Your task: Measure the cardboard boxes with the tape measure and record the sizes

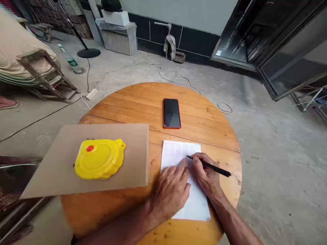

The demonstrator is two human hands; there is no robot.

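A white sheet of paper [195, 204] lies on the round wooden table [122, 105], with several rows of small handwriting across its top. My left hand [172, 189] rests flat on the sheet, fingers stretched toward the written rows. Closed around a black pen [217, 168], my right hand [208, 175] sits at the paper's right side. The pen's tip touches or hovers just above the page below the last rows; I cannot tell which. Beyond the sheet lies a phone [171, 114] with a red case and dark screen.
On the table's left, a cardboard box [135, 160] carries a yellow tape-measure-shaped case [99, 160] with a red button. Cables [176, 80] trail over the concrete floor. A small wooden chair [48, 75], a plastic bottle [70, 59] and a round stand base [88, 53] are at the far left.
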